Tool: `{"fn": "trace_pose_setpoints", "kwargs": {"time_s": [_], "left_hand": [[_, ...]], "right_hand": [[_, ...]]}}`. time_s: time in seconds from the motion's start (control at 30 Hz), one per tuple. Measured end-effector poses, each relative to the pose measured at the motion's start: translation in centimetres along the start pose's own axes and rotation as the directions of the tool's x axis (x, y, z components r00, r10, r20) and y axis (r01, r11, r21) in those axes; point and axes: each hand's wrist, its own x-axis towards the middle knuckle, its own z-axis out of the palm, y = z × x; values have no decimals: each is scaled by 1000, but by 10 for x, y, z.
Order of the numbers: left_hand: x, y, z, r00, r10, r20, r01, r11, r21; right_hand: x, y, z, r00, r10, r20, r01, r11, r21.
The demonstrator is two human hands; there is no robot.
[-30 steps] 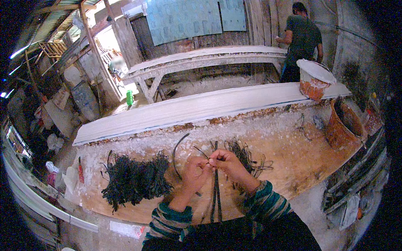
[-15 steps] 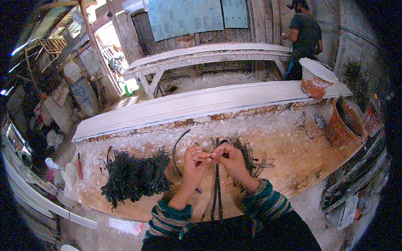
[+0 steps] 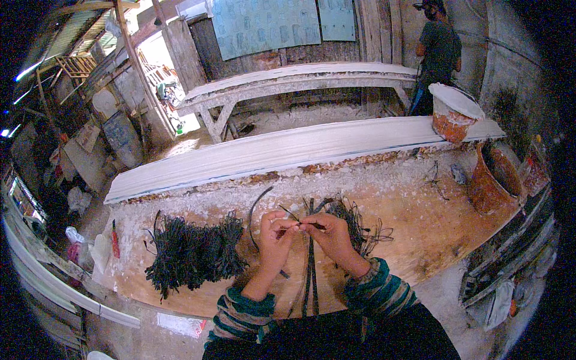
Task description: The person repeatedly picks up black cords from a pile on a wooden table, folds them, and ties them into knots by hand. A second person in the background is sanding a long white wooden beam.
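Note:
Over the wooden board (image 3: pixel 414 240), my left hand (image 3: pixel 275 239) and my right hand (image 3: pixel 332 234) meet fingertip to fingertip. Both pinch a thin black strip (image 3: pixel 289 212), one end of which pokes up above the fingers; the rest of it is hidden. Long flat black strips (image 3: pixel 311 282) run beneath my right hand toward my lap. Beyond that hand lies a loose bundle of thin black cords (image 3: pixel 355 223). Left of my left hand is a curved black strip (image 3: pixel 252 219), and farther left a thick heap of black looped cords (image 3: pixel 195 252).
A long white plaster-coated plank (image 3: pixel 288 147) crosses behind the board, bearing a crusted orange bucket (image 3: pixel 453 123). Another orange bucket (image 3: pixel 493 180) stands at the right. A red-handled tool (image 3: pixel 114 240) lies at the left edge. Across the room, a person (image 3: pixel 440 48) stands beside a white bench (image 3: pixel 288 77).
The thin strip's end now rises above my fingertips. My right hand has shifted slightly down, its fingers more folded. The person at the back has drawn an arm in.

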Motion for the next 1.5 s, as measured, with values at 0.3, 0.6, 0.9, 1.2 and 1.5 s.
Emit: {"fn": "trace_pose_setpoints", "kwargs": {"time_s": [0.3, 0.6, 0.9, 1.2, 1.5], "left_hand": [[-3, 1, 6, 998, -32, -50, 31, 999, -32], [-3, 2, 5, 999, 28, -29, -26, 997, 67], [-7, -14, 7, 997, 56, -56, -47, 988, 149], [-2, -19, 0, 983, 180, -29, -164, 943, 290], [2, -7, -2, 999, -25, 32, 31, 978, -204]], "right_hand": [[3, -6, -4, 998, 37, 51, -35, 999, -24], [3, 4, -2, 989, 108, 105, -107, 994, -12], [2, 10, 2, 980, 123, 158, -147, 978, 151], [0, 14, 8, 949, 182, 258, -259, 916, 306], [2, 11, 4, 895, 172, 412, -381, 776, 503]]}}
